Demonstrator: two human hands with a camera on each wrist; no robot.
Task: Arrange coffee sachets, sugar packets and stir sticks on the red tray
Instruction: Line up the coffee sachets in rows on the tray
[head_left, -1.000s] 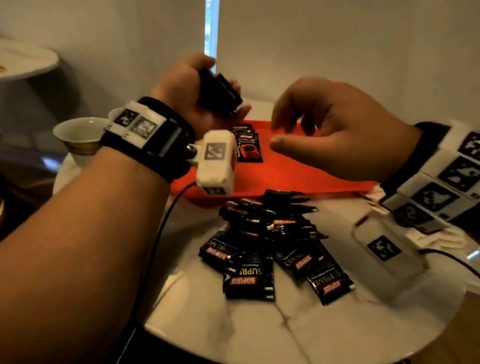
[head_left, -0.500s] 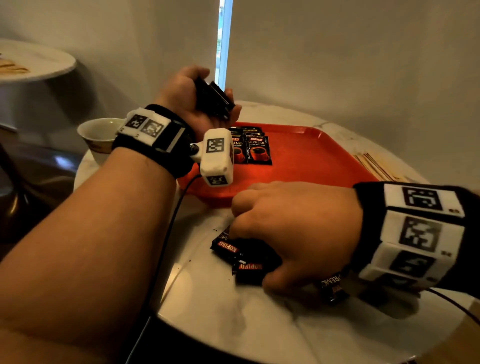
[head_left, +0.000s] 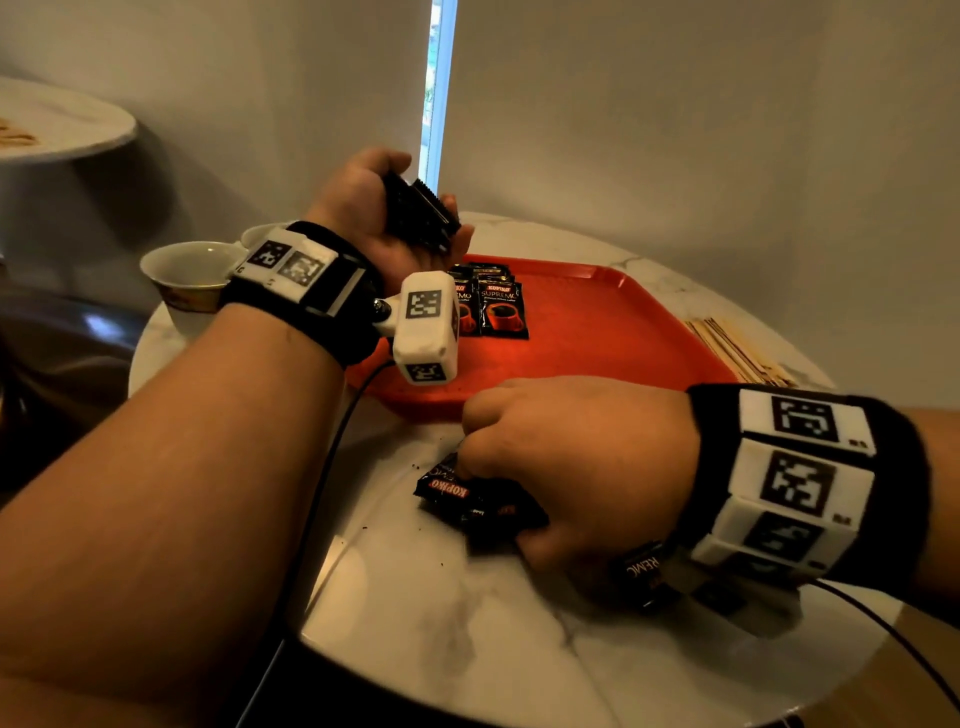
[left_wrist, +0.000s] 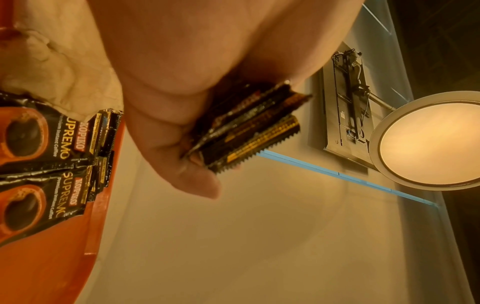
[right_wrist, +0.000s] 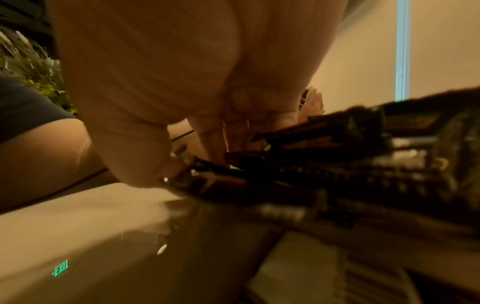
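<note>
A red tray (head_left: 597, 338) lies on the round marble table (head_left: 467, 649), with a small row of black coffee sachets (head_left: 501, 309) (left_wrist: 46, 164) at its far left. My left hand (head_left: 395, 213) (left_wrist: 192, 144) is raised above the tray's left corner and grips a stack of sachets (head_left: 421, 213) (left_wrist: 249, 127). My right hand (head_left: 566, 467) (right_wrist: 182, 162) lies curled over the loose sachet pile (head_left: 467, 499) (right_wrist: 324, 168) on the table in front of the tray, fingers and thumb closing on some of them. Wooden stir sticks (head_left: 737, 348) lie right of the tray.
A white cup with a gold band (head_left: 192, 280) stands left of the tray behind my left wrist. Another round white table (head_left: 57, 124) is at the far left. Wrist-camera cables (head_left: 322, 493) trail over the table's near edge. A wall runs close behind the table.
My right hand dropped from above the tray onto the sachet pile and closed on it. The left hand stayed raised with its stack. The head view shifted slightly.
</note>
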